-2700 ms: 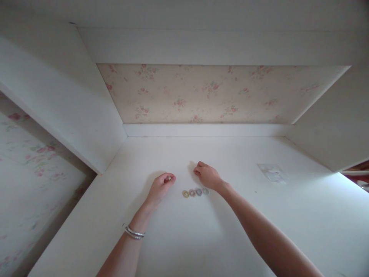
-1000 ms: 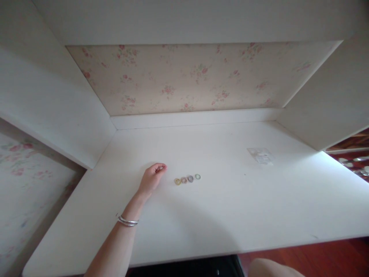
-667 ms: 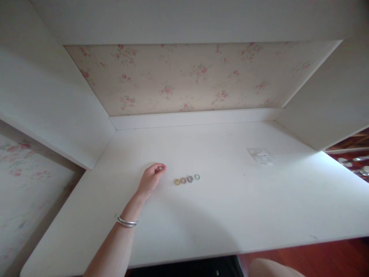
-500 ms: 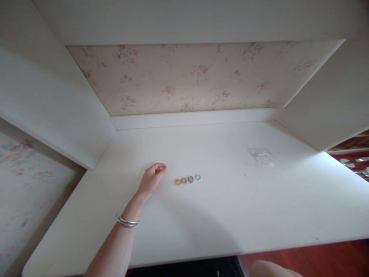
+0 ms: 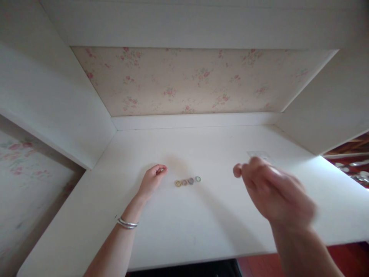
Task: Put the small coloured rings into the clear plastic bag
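- Your right hand [image 5: 276, 192], closest to the camera: raised above the tabletop [image 5: 225, 146], motion-blurred, fingers curled in toward the palm. You can't tell from this whether anything is inside it.
- Front edge: a black object [image 5: 196, 269] shows under it, partly cut off; red floor [image 5: 258, 265] to its right.
- Your left forearm comes in from the bottom, silver bangles [image 5: 127, 224] round the wrist.
- Your left hand [image 5: 152, 179]: low at the tabletop, loosely curled, thumb and index tips drawn together. Can't tell if you pinch something tiny there; contact with the surface is also unclear.
- Four small rings lie in a row between your hands, nearer the left one, clear of both. Left to right: yellow ring [image 5: 178, 184], pinkish ring [image 5: 185, 182], greyish-purple ring [image 5: 191, 181], green ring [image 5: 198, 179]. First three sit close together; green is a bit apart.
- Clear plastic packet [image 5: 256, 154]: flat on the surface beyond your right hand, which hides part of it in this view.
- Back: white ledge [image 5: 196, 120], floral wallpaper [image 5: 173, 80] above it.
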### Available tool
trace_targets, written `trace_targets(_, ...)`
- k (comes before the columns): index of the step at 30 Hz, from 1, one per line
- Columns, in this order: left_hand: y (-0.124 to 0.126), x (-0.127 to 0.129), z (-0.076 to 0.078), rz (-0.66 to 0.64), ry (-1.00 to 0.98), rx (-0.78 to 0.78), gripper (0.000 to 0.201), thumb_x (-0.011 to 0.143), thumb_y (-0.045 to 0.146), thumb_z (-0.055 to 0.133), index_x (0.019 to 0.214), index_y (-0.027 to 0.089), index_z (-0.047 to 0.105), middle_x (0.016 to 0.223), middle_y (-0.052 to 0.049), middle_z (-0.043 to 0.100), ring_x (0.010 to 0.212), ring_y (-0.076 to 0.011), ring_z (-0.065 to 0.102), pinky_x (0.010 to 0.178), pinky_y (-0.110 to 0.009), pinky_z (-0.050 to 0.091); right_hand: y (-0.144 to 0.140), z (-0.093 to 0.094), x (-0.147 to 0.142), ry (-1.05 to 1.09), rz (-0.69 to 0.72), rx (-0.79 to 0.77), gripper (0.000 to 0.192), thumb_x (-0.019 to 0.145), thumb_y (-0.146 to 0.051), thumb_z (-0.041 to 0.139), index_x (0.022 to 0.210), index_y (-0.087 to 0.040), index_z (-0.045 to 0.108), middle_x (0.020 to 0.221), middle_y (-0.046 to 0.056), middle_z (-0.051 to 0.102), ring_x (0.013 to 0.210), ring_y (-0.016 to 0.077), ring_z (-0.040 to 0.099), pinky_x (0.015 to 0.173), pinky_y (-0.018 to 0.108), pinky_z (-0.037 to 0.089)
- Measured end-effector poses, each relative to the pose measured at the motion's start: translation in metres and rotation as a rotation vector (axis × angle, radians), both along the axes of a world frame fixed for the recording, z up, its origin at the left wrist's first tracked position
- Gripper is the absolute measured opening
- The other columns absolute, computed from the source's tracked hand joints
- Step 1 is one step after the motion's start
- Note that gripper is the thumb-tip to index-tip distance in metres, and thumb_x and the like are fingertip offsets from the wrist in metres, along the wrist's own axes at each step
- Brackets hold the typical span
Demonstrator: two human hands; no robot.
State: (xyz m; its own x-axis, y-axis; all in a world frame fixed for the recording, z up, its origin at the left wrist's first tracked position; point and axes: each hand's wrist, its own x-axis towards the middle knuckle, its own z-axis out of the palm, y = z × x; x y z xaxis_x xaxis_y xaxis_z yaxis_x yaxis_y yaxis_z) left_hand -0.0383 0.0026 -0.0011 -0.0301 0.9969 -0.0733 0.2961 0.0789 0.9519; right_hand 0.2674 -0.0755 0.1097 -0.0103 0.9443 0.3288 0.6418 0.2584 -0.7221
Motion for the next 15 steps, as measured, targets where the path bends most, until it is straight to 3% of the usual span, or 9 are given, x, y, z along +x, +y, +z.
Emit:
trace_targets(2,0.000,0.000,0.000,0.004,0.009,-0.002,0.033,0.073,0.045,0.061,0.090,0.018,0.067,0.076,-0.001,0.065,0.070,-0.0149,0.055,0.063,-0.024,0.038,0.029,-0.006,0.013,0.011,-0.064,-0.038,0.037,0.091,-0.048,0.037,0.075,-0.023,0.060,0.078,0.005,0.057,0.071,0.0179,0.056,0.068,0.035,0.048)
trace_targets(5,0.000,0.000,0.000,0.008,0.035,-0.002,0.034,0.074,0.047,0.060,0.090,0.018,0.067,0.072,0.001,0.062,0.064,-0.0137,0.051,0.058,-0.023,0.034,0.073,-0.036,0.060,-0.263,-0.322,-0.117,0.041,0.080,-0.055,0.048,0.098,-0.021,0.064,0.108,0.011,0.055,0.089,0.0229,0.057,0.079,0.038,0.047)
trace_targets(8,0.001,-0.001,0.000,-0.012,0.035,0.009,0.033,0.075,0.047,0.059,0.090,0.018,0.067,0.072,0.000,0.061,0.062,-0.0133,0.050,0.055,-0.023,0.032,0.097,-0.074,0.120,-0.585,-0.577,-0.238,0.064,0.077,-0.063,0.048,0.128,-0.026,0.050,0.133,0.015,0.039,0.119,0.0371,0.041,0.093,0.052,0.036)
trace_targets(11,0.001,-0.001,-0.001,-0.030,0.032,0.018,0.033,0.076,0.047,0.058,0.089,0.018,0.067,0.072,0.000,0.061,0.062,-0.0136,0.050,0.055,-0.024,0.032,0.102,-0.104,0.162,-0.660,-0.609,-0.427,0.079,0.075,-0.072,0.043,0.138,-0.024,0.038,0.142,0.020,0.027,0.124,0.0411,0.036,0.092,0.051,0.036)
trace_targets(15,0.001,-0.002,-0.001,-0.031,0.042,0.008,0.034,0.077,0.048,0.056,0.091,0.018,0.067,0.068,0.001,0.058,0.058,-0.0125,0.047,0.053,-0.023,0.031,0.102,-0.118,0.184,-0.733,-0.578,-0.441,0.072,0.080,-0.068,0.037,0.138,-0.026,0.041,0.137,0.020,0.037,0.123,0.0393,0.037,0.090,0.049,0.037)
